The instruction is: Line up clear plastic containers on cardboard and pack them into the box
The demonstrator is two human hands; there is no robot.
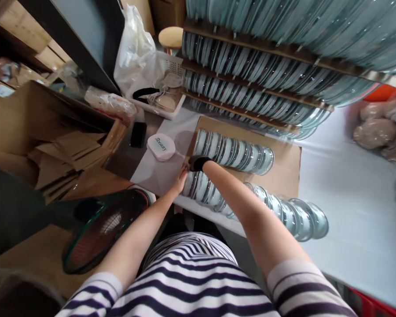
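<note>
Two rows of glass lids lie stacked on edge along the table. The back row [236,152] rests on a cardboard sheet [287,165]; the front row [287,215] runs along the near edge. My left hand [181,178], bare, touches the left end of the front row. Beside it, my right hand [198,163] in a dark glove meets that same end, between the rows. The fingers of both hands are small and partly hidden, so their grip cannot be made out.
Racks of glass lids [251,57] stand at the back. A white case [161,147], a dark phone [138,134] and a white basket [174,112] lie left. A fan [105,229] and an open carton [53,132] are at lower left. Wrapped bundles [376,132] sit right.
</note>
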